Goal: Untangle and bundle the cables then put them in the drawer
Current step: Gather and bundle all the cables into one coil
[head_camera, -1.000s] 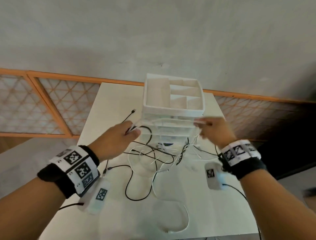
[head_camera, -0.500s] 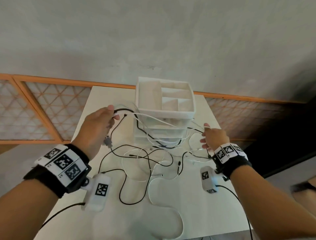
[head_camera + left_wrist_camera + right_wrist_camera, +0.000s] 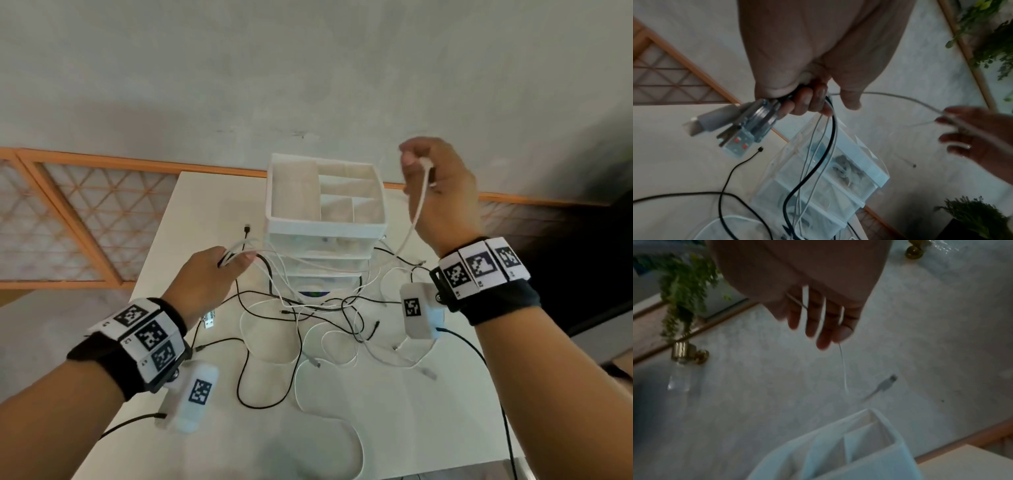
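Note:
A tangle of black and white cables (image 3: 318, 318) lies on the white table (image 3: 394, 428) in front of a white drawer unit (image 3: 325, 226). My left hand (image 3: 219, 274) (image 3: 809, 104) grips a bunch of white and black cable ends, with USB plugs (image 3: 731, 129) sticking out of the fist. My right hand (image 3: 435, 185) (image 3: 826, 324) is raised beside the drawer unit's top and pinches a thin white cable (image 3: 416, 216) that hangs down toward the tangle. The drawer fronts are partly hidden behind the cables.
The drawer unit's top is an open tray with dividers (image 3: 342, 192). An orange lattice railing (image 3: 85, 219) runs behind the table. A black plug (image 3: 247, 228) lies left of the unit. Potted plants (image 3: 986, 32) stand nearby. The table's near edge lies close to me.
My right hand has risen from table level to beside the unit's top, drawing a white cable up. My left hand has dropped lower and nearer the unit with its bunch.

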`<act>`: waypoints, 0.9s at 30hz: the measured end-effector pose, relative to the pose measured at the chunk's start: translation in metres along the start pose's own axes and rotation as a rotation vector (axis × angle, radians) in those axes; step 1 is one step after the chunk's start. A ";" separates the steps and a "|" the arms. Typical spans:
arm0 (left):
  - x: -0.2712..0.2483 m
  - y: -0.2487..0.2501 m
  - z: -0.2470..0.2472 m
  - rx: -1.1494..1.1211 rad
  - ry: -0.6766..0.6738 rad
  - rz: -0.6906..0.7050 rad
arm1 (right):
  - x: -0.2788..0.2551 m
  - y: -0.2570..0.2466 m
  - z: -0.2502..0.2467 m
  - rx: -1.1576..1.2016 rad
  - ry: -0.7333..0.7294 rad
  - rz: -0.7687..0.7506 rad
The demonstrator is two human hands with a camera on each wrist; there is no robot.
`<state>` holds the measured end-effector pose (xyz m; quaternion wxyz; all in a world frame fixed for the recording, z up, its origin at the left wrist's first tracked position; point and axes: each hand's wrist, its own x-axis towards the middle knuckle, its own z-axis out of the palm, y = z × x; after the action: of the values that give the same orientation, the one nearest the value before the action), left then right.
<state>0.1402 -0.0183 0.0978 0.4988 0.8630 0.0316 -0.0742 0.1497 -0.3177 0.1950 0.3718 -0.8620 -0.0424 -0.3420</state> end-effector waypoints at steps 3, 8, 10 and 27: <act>0.006 -0.005 -0.006 -0.188 -0.068 -0.069 | 0.002 0.029 0.006 -0.150 -0.196 0.241; 0.003 -0.003 -0.009 -0.386 -0.207 -0.078 | 0.006 0.088 0.011 -0.202 -0.264 0.590; 0.001 0.000 -0.010 -0.467 -0.226 -0.106 | 0.012 0.105 0.009 -0.187 -0.247 0.679; 0.007 -0.003 0.008 -0.157 -0.035 -0.117 | 0.026 0.109 -0.003 -0.271 0.123 0.855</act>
<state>0.1463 -0.0237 0.0902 0.5602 0.8165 0.0791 -0.1155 0.2033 -0.4032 0.1455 0.3652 -0.8210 0.3849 -0.2106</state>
